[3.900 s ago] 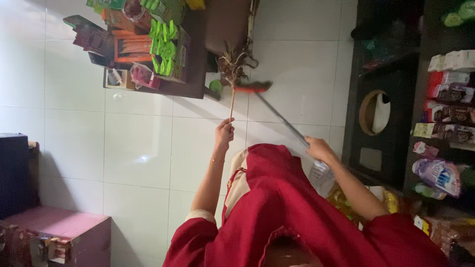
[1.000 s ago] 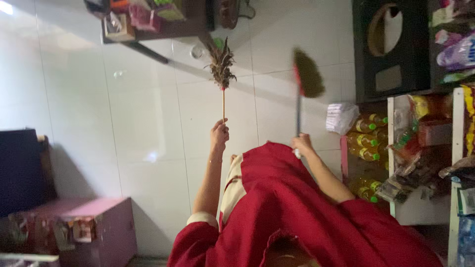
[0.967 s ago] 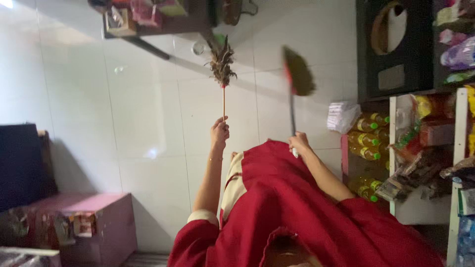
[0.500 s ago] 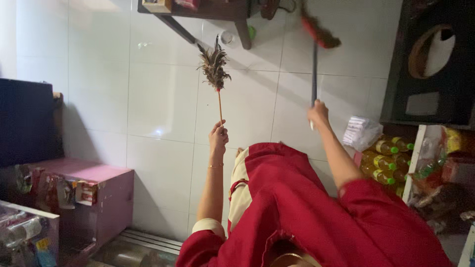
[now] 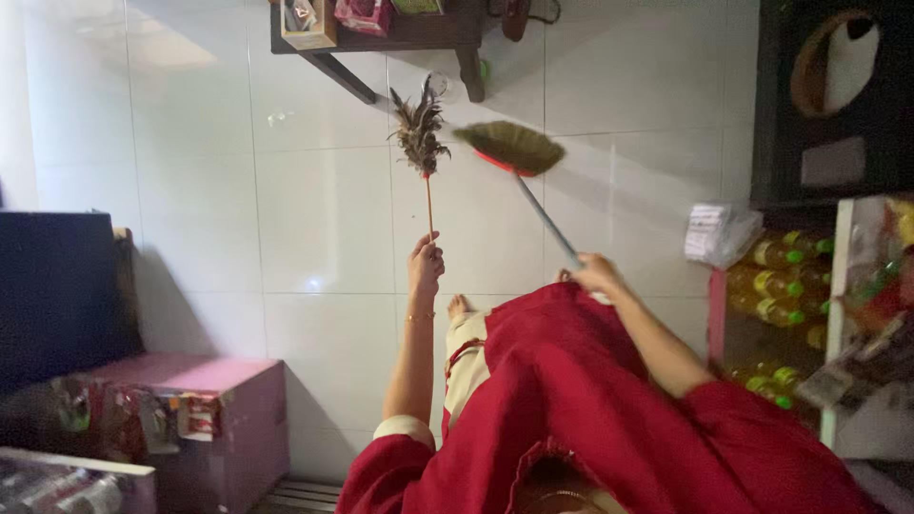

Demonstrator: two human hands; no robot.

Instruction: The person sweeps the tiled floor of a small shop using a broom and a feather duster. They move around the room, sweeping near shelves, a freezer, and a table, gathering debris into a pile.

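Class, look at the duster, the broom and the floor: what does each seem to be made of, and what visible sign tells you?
Duster: a tuft of brown feathers, ragged and wispy, on a thin stick, perhaps cane. Broom: greenish-brown bristles in a red holder, likely plastic, on a slim handle, grey and possibly metal. Floor: large white glazed tiles, shown by grout lines and glossy reflections.

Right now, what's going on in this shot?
A person in a red garment stands on a white tiled floor. The left hand holds a feather duster by its thin stick; the right hand grips a broom. Both heads point toward a dark wooden shelf. Yellow bottles sit at right.
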